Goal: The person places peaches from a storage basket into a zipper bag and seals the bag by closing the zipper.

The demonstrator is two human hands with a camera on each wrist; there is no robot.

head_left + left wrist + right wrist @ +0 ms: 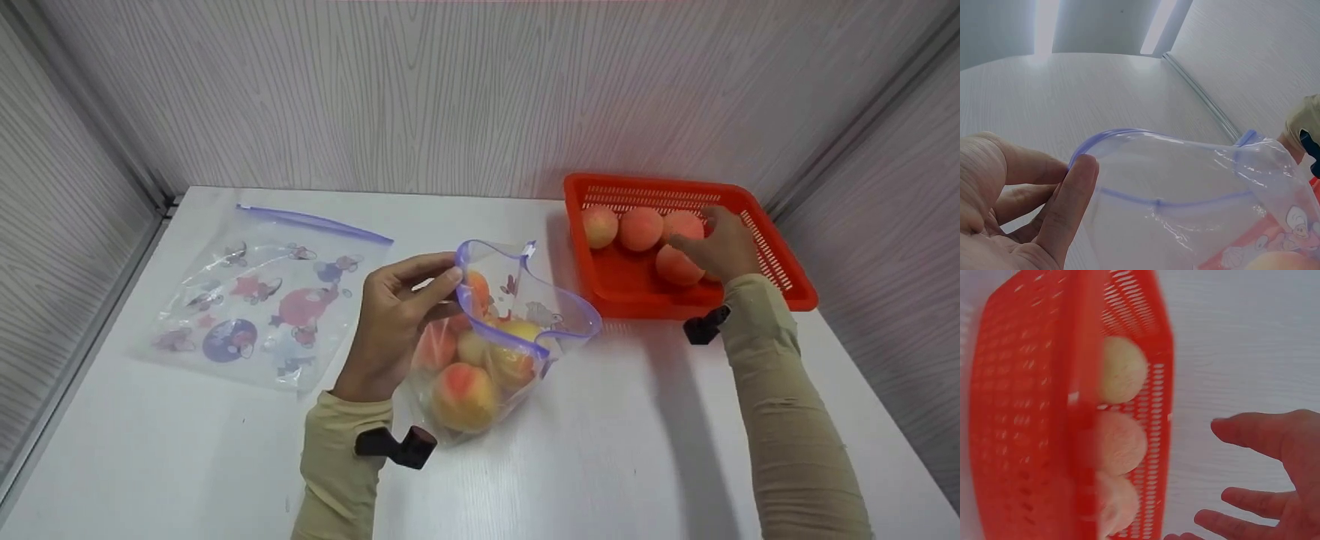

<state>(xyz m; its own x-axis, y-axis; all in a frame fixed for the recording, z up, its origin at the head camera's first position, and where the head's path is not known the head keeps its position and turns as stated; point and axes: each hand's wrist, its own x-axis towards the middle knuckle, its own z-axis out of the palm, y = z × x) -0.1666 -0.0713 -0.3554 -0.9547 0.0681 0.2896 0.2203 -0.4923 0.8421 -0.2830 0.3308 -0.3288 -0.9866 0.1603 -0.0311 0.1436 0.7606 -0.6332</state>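
My left hand (386, 322) pinches the purple-edged rim of a clear zip bag (555, 304) between thumb and fingers. The bag's mouth gapes. Several peaches (465, 397), yellow with red blush, fill its lower part. In the left wrist view, thumb and fingers meet on the purple zip strip (1129, 131). Over the right side of a red plastic basket (619, 289), my right hand (729, 244) hovers with its fingers spread. Several peaches (641, 229) lie in that basket, one partly hidden by the hand. The right wrist view shows nothing between the right hand's fingers.
A second zip bag (247, 300), printed with cartoon figures, lies flat at the left of the white table (585, 465). Pale wood-grain panels (375, 97) enclose the back and sides. The basket stands near the back right edge.
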